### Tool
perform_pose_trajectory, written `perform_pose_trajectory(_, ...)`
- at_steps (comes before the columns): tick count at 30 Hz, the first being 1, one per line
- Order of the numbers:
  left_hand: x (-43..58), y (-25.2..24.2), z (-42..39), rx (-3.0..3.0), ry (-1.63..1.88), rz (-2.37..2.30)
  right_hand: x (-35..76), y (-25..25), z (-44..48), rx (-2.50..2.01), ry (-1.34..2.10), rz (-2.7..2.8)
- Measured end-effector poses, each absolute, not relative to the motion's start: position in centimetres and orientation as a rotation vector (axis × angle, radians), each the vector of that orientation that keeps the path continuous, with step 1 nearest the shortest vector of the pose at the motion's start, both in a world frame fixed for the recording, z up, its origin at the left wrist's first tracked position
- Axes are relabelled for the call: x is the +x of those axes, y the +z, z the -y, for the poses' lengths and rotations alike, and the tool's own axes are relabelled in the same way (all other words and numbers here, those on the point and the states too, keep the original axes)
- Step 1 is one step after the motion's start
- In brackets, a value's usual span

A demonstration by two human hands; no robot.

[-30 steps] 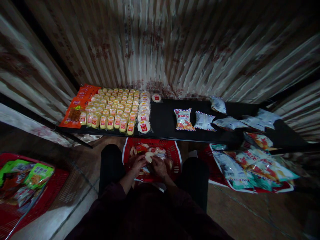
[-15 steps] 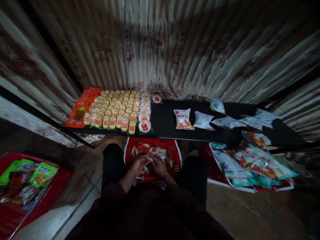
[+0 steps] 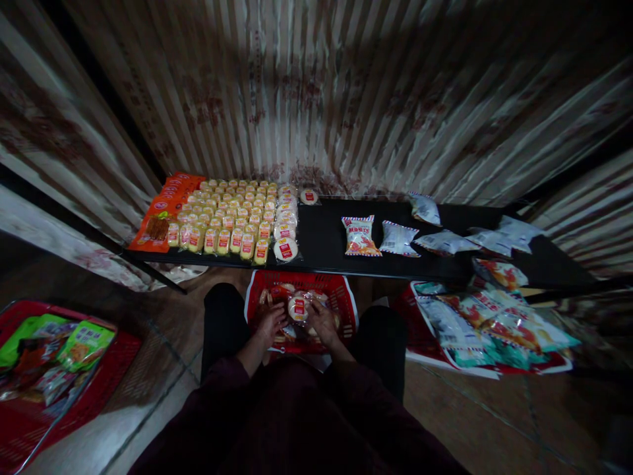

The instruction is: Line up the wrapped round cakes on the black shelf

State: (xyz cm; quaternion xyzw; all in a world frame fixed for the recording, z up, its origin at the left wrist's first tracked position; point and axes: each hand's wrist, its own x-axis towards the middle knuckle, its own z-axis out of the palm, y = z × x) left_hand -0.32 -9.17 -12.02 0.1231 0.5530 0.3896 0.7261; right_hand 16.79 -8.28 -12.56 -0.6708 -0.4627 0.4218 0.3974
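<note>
One round cake (image 3: 297, 308) is above the basket (image 3: 348, 300), its edge pinched in the right hand's (image 3: 322, 320) grip; the left hand (image 3: 271, 321) curls half-open beside it. Light pressure best spares it.

Below the long black board (image 3: 321, 237), smooth and matt to our eyes, we see a round white cake (image 3: 298, 308) in glossy clear plastic film and a red slotted basket (image 3: 339, 284) of hard plastic. Behind the board, we find a pale striped curtain (image 3: 277, 86) of creased matt cloth.
</note>
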Motion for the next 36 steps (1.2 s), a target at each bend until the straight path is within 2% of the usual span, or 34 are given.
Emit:
perform_pose_trajectory(6, -0.1, -11.7, 8.5, 0.311, 0.827, -1.178, 16.4, -11.2, 8.6, -1.663, 1.22, 0.911)
perform_pose_trajectory(22, -0.6, -11.7, 7.4, 0.511, 0.778, -1.307, 16.0, -12.1, 8.9, -1.561, 1.275, 0.847)
perform_pose_trajectory(29, -0.8, -10.7, 7.0, 0.597, 0.651, -1.206, 16.2, -11.4, 9.4, -1.529, 1.339, 1.138)
perform_pose_trajectory(36, -0.9, -10.6, 7.6, 0.633, 0.709, -1.171, 15.9, -12.2, 9.3, -1.549, 1.326, 1.222)
